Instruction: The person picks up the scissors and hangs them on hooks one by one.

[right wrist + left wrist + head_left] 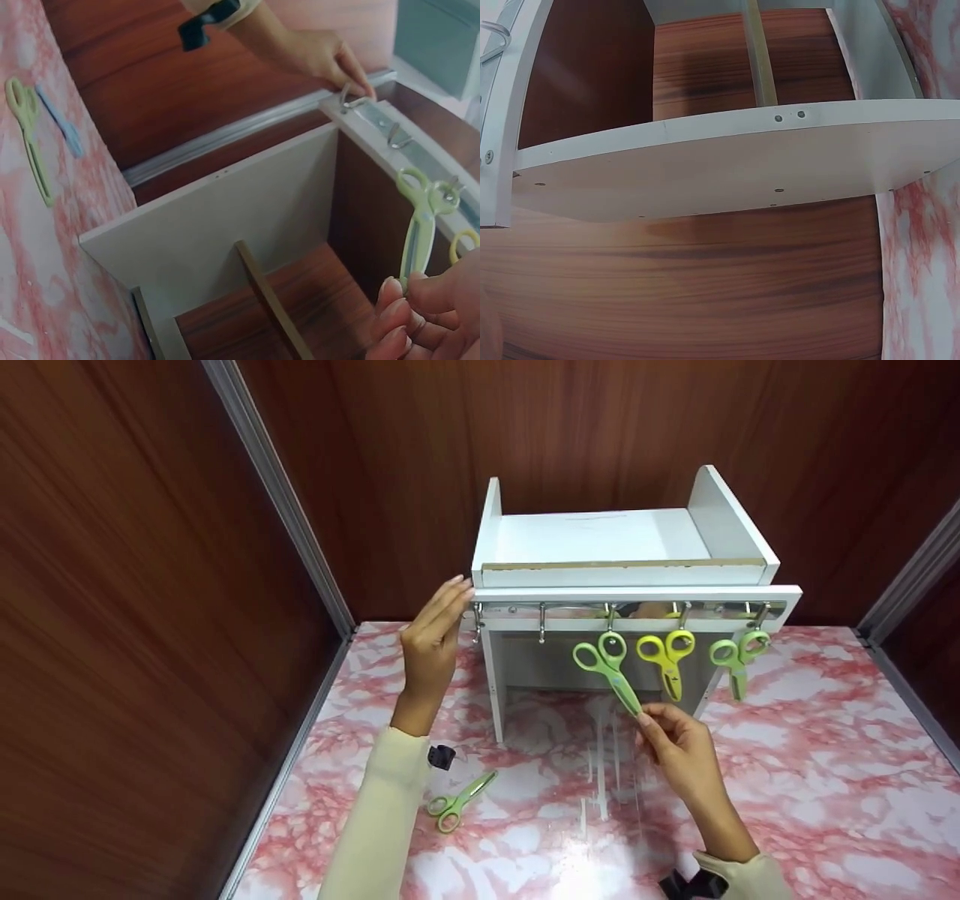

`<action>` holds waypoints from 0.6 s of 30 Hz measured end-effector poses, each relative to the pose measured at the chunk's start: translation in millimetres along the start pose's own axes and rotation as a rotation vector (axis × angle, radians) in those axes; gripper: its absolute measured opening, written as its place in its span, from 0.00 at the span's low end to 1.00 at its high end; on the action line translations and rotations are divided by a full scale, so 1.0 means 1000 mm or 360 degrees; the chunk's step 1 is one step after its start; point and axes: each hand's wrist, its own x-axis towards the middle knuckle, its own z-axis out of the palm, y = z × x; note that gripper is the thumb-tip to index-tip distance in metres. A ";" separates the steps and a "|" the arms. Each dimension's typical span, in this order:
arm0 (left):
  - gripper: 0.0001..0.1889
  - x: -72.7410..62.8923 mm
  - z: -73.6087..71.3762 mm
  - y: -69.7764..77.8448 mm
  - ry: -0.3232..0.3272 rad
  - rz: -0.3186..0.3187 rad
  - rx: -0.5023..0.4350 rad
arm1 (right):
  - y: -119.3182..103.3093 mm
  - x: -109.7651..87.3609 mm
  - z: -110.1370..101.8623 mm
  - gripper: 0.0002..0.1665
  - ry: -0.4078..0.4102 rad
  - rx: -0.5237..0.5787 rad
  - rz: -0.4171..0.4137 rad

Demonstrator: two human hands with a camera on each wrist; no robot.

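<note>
My right hand [679, 746] pinches the blade tip of green scissors [613, 671] between thumb and fingers. One handle ring of these scissors is at the middle hook [611, 615] of the rail. My left hand [435, 641] rests with straight fingers against the left end of the white hook rail [637, 594]. Yellow scissors [670, 664] and another pair of green scissors [739, 664] hang from the two hooks to the right. In the right wrist view, the pinched scissors [418, 232] point down into the fingertips.
The rail is fixed to a white shelf unit [600, 536] standing on a red-and-white marbled table [810, 780]. Further green scissors [461, 802] lie on the table, with a blue item [64, 124] beside them in the right wrist view. Two left hooks [541, 622] hold nothing. Brown panels surround the table.
</note>
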 end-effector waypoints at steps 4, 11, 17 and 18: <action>0.12 0.000 0.000 0.000 0.0002 -0.0005 -0.0007 | 0.005 0.003 0.002 0.09 0.0010 0.0001 -0.0023; 0.14 -0.001 0.000 -0.002 0.0007 -0.0003 0.0004 | 0.008 0.006 0.006 0.09 0.0015 0.0121 0.0012; 0.13 -0.002 0.001 -0.002 0.0002 0.0000 0.0009 | 0.008 0.009 0.008 0.06 -0.0012 0.0252 0.0136; 0.13 -0.002 0.001 -0.002 0.0002 -0.0002 0.0009 | 0.009 0.010 0.009 0.06 -0.0015 0.0256 0.0145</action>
